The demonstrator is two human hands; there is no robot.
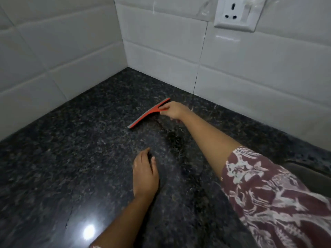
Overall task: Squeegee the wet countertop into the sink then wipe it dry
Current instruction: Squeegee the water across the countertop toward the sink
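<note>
A red squeegee (pixel 147 114) with a grey rubber blade rests its edge on the dark speckled granite countertop (pixel 75 144), far back near the tiled corner. My right hand (pixel 174 110) reaches out and grips its handle, which the fingers mostly hide. My left hand (pixel 145 173) lies flat on the counter nearer to me, fingers together, holding nothing. A darker wet streak (pixel 176 140) runs along the stone under my right forearm. The edge of the sink (pixel 308 174) shows at the right, partly behind my patterned sleeve.
White tiled walls (pixel 59 56) meet in a corner behind the counter. A white wall socket (pixel 234 13) sits high on the right wall. A bright lamp reflection (pixel 89 231) shines on the stone at the bottom.
</note>
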